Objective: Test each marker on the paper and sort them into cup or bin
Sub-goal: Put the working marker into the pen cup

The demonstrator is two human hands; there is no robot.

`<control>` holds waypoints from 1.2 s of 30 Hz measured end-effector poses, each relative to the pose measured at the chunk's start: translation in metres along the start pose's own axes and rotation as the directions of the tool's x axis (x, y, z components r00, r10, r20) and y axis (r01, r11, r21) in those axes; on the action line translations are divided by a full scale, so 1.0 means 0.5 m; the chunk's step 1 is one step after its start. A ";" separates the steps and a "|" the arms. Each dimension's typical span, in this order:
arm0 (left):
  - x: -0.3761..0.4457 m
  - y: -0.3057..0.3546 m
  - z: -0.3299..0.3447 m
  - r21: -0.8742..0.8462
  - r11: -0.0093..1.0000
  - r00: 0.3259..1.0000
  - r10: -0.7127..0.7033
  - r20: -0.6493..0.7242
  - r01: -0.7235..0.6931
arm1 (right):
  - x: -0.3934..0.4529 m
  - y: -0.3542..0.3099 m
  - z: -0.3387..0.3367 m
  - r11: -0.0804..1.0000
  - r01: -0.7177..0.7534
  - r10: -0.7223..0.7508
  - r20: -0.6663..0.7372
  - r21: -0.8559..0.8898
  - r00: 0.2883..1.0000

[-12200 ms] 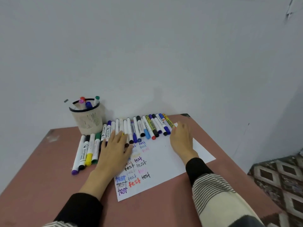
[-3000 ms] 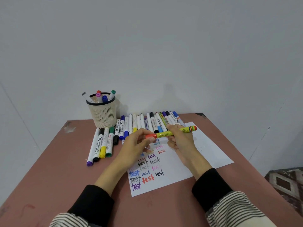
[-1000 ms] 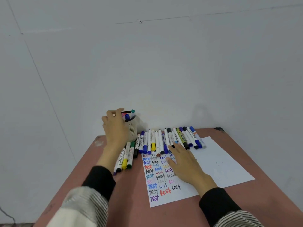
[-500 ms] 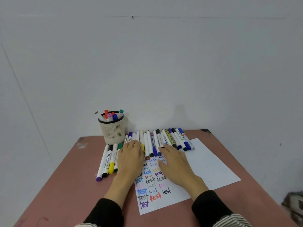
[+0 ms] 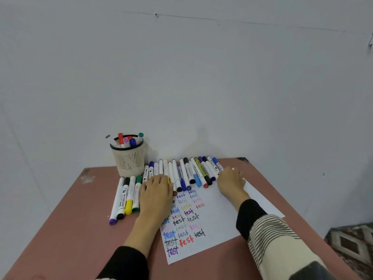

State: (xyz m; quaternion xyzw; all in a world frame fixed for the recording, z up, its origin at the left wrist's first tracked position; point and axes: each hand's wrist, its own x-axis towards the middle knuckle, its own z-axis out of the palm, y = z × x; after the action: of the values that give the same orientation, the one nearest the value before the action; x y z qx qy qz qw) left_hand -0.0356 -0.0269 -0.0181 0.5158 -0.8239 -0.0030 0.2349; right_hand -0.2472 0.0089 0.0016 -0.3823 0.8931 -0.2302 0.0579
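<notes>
A long row of markers (image 5: 187,174) lies side by side along the far edge of the white paper (image 5: 218,223), which carries several coloured "test" words. The beige mesh cup (image 5: 129,160) at the back left holds several markers upright. My left hand (image 5: 156,191) lies flat, palm down, on the row's left-middle markers and on the paper's left edge. My right hand (image 5: 230,181) reaches to the right end of the row, its fingertips at the last blue-capped marker (image 5: 217,164); whether they grip it is hidden. No bin is in view.
The reddish-brown table (image 5: 70,229) ends close to the white wall behind the markers. Its right edge runs diagonally past the paper. A patterned rug (image 5: 353,245) lies on the floor at the lower right.
My right hand has slid from the middle of the paper out to the right end of the marker row. My left hand stays flat on the left-middle markers. The camera has tilted slightly.
</notes>
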 end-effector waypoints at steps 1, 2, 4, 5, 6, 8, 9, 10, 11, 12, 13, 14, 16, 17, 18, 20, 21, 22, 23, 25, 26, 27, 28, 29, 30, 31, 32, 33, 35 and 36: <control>0.000 0.001 0.000 -0.001 1.000 1.000 -0.002 0.001 0.002 | -0.001 0.001 0.001 1.000 -0.010 0.010 0.002 0.007 1.000; 0.000 0.001 0.000 -0.001 1.000 1.000 -0.003 0.003 0.003 | -0.003 0.002 0.002 1.000 -0.013 0.014 -0.009 0.017 1.000; 0.000 0.001 0.001 -0.009 1.000 1.000 -0.005 0.005 0.005 | -0.011 0.004 0.003 0.997 -0.005 0.012 -0.087 0.081 0.996; 0.001 0.001 0.000 -0.016 1.000 1.000 -0.005 0.003 0.005 | -0.016 0.003 0.003 0.988 0.013 0.009 -0.142 0.152 0.990; 0.002 0.001 -0.001 -0.027 1.000 1.000 0.000 -0.006 0.000 | -0.023 0.002 0.003 0.969 0.050 -0.003 -0.191 0.243 0.982; 0.002 0.003 -0.006 -0.074 0.997 0.999 0.015 -0.041 -0.018 | -0.039 -0.002 -0.002 0.899 0.165 -0.070 -0.238 0.407 0.969; 0.002 0.005 -0.009 -0.114 0.993 0.997 0.028 -0.065 -0.035 | -0.047 -0.005 -0.005 0.869 0.233 -0.137 -0.239 0.437 0.961; 0.002 0.007 -0.012 -0.154 0.986 0.995 0.045 -0.090 -0.059 | -0.056 -0.005 -0.008 0.854 0.299 -0.219 -0.228 0.427 0.949; 0.002 0.010 -0.016 -0.187 0.978 0.990 0.068 -0.121 -0.090 | -0.063 -0.003 -0.010 0.843 0.362 -0.302 -0.207 0.398 0.931; 0.002 0.012 -0.019 -0.208 0.970 0.983 0.096 -0.154 -0.127 | -0.070 -0.002 -0.013 0.829 0.415 -0.373 -0.182 0.374 0.910; 0.002 0.014 -0.021 -0.217 0.961 0.974 0.130 -0.185 -0.170 | -0.076 0.000 -0.014 0.811 0.458 -0.431 -0.157 0.365 0.889; 0.003 0.016 -0.023 -0.208 0.954 0.963 0.172 -0.207 -0.215 | -0.081 0.003 -0.014 0.788 0.493 -0.482 -0.130 0.369 0.867; 0.007 0.019 -0.020 -0.146 0.945 0.940 0.256 -0.225 -0.292 | -0.087 0.009 -0.011 0.738 0.544 -0.562 -0.083 0.399 0.823; 0.009 0.019 -0.017 -0.107 0.942 0.931 0.287 -0.226 -0.317 | -0.089 0.012 -0.009 0.721 0.558 -0.588 -0.062 0.411 0.806; 0.010 0.017 -0.014 -0.084 0.939 0.924 0.309 -0.226 -0.335 | -0.090 0.014 -0.009 0.711 0.562 -0.602 -0.048 0.423 0.797; 0.006 0.019 -0.017 -0.115 0.935 0.931 0.310 -0.192 -0.335 | -0.093 0.014 -0.012 0.692 0.540 -0.596 -0.042 0.479 0.802; 0.003 0.019 -0.017 -0.146 0.935 0.940 0.300 -0.161 -0.323 | -0.094 0.012 -0.015 0.676 0.515 -0.579 -0.052 0.528 0.814; 0.001 0.017 -0.015 -0.176 0.935 0.948 0.288 -0.136 -0.309 | -0.097 0.008 -0.018 0.654 0.475 -0.548 -0.065 0.589 0.834; 0.000 0.017 -0.013 -0.208 0.931 0.952 0.279 -0.123 -0.300 | -0.100 0.003 -0.023 0.628 0.410 -0.493 -0.069 0.661 0.867; -0.006 0.022 -0.017 -0.284 0.917 0.960 0.262 -0.100 -0.280 | -0.109 -0.006 -0.037 0.525 0.192 -0.342 -0.001 0.829 0.940; -0.010 0.029 -0.021 -0.319 0.908 0.963 0.255 -0.091 -0.271 | -0.112 -0.008 -0.044 0.455 0.066 -0.283 0.074 0.888 0.956; -0.015 0.036 -0.025 -0.344 0.899 0.962 0.259 -0.081 -0.271 | -0.115 -0.009 -0.049 0.401 -0.038 -0.258 0.152 0.915 0.954; -0.020 0.043 -0.029 -0.363 0.888 0.959 0.277 -0.063 -0.281 | -0.119 -0.011 -0.053 0.382 -0.110 -0.248 0.216 0.918 0.944; -0.025 0.049 -0.032 -0.382 0.876 0.953 0.300 -0.041 -0.293 | -0.121 -0.012 -0.053 0.383 -0.148 -0.242 0.253 0.912 0.937; -0.031 0.053 -0.031 -0.403 0.863 0.946 0.325 -0.020 -0.305 | -0.128 -0.017 -0.055 0.385 -0.164 -0.234 0.268 0.908 0.935; -0.035 0.055 -0.030 -0.422 0.851 0.940 0.342 -0.004 -0.312 | -0.130 -0.021 -0.054 0.392 -0.154 -0.227 0.258 0.907 0.939; -0.036 0.055 -0.028 -0.432 0.847 0.938 0.347 0.008 -0.310 | -0.133 -0.024 -0.056 0.410 -0.124 -0.220 0.230 0.903 0.948; -0.036 0.053 -0.028 -0.429 0.851 0.939 0.344 0.018 -0.303 | -0.135 -0.027 -0.057 0.444 -0.075 -0.219 0.189 0.893 0.957; -0.032 0.052 -0.031 -0.367 0.880 0.944 0.329 0.013 -0.302 | -0.140 -0.031 -0.059 0.491 0.001 -0.220 0.122 0.871 0.968; -0.030 0.054 -0.035 -0.299 0.899 0.942 0.334 -0.007 -0.321 | -0.141 -0.032 -0.060 0.485 0.001 -0.209 0.115 0.875 0.971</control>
State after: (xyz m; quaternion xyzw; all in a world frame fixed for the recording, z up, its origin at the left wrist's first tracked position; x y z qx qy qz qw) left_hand -0.0465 0.0027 -0.0017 0.3285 -0.8941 -0.0985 0.2881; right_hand -0.1955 0.0603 0.0303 -0.3765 0.6186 -0.6107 0.3204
